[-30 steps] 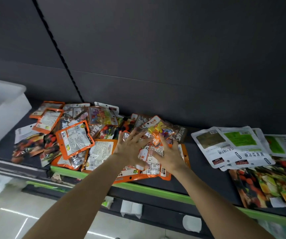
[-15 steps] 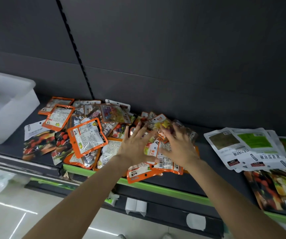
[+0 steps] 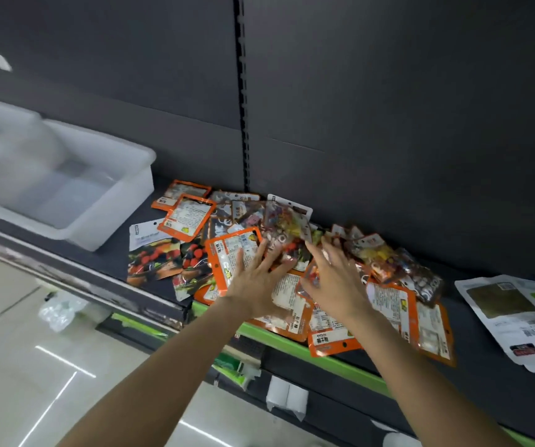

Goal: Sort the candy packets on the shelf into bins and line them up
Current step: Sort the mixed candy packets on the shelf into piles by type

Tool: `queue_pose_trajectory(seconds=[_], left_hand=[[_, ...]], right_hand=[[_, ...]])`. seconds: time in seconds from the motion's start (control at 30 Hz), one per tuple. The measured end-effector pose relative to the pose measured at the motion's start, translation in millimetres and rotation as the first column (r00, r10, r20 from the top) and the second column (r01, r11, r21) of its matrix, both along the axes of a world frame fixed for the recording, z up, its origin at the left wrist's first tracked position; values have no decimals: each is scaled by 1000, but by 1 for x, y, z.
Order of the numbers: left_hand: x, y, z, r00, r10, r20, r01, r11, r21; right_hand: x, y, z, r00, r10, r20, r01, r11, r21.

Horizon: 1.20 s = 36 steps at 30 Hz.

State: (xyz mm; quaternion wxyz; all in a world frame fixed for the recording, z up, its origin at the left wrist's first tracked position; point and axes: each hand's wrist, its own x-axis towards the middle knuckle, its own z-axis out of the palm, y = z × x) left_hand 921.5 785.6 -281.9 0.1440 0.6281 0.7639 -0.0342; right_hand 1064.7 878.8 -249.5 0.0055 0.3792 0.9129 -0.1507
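Orange candy packets (image 3: 237, 250) lie heaped mid-shelf (image 3: 485, 324); my left hand (image 3: 253, 285) and right hand (image 3: 334, 282) rest flat, fingers spread, pinching nothing. Sorting looks unstarted; next I'd pinch matching packets toward the white bin (image 3: 124, 201) at nine o'clock.

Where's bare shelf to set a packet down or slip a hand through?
Bare dark shelf between the white bin and the candy pile, and between the pile and the white pouches on the right. Crowded mid-pile, where left hand and right hand rest.
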Motion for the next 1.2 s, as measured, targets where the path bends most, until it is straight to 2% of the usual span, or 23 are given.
queue_pose_trajectory(seconds=[0.07, 0.17, 0.27, 0.37, 0.47, 0.6, 0.73, 0.83, 0.93, 1.0, 1.13, 1.2], left_hand=[[-8, -6, 8, 987, 18, 160, -34, 995, 96], [-35, -26, 19, 913, 168, 371, -273, 928, 252], [-70, -53, 18, 875, 355, 328, -449, 848, 281], [-105, -75, 13, 840, 484, 245, -532, 823, 199], [-134, -88, 6, 849, 507, 153, -517, 855, 37], [-175, -99, -7, 883, 447, 143, -431, 893, -134], [-205, -109, -12, 909, 363, 206, -344, 931, -122], [-210, -112, -4, 931, 307, 199, -315, 949, 12], [-213, -119, 8, 925, 290, 245, -333, 929, 159], [-220, -123, 12, 859, 336, 386, -436, 876, 209], [-217, -121, 20, 687, 307, 659, -633, 699, 333], [-205, -116, 26, 663, 201, 721, -609, 705, 363]], right_hand=[[-18, -11, -1, 999, 48, -2, -48, 997, -59], [-40, -18, 1, 993, 115, -13, -115, 993, -39], [-65, -24, 2, 984, 176, -29, -175, 984, 37], [-99, -36, 1, 975, 224, 2, -224, 973, 51], [-130, -46, -9, 947, 275, 164, -291, 953, 82], [-140, -40, -21, 926, 202, 318, -252, 959, 126], [-136, -34, -22, 930, 63, 363, -127, 980, 156], [-140, -38, -24, 933, -21, 359, -39, 986, 160], [-149, -60, -22, 965, -45, 258, -15, 974, 226], [-159, -73, -21, 987, -36, 154, 6, 981, 191], [-170, -84, -24, 996, -25, 90, 28, 999, -27], [-173, -90, -13, 977, -160, -142, 127, 968, -219]])
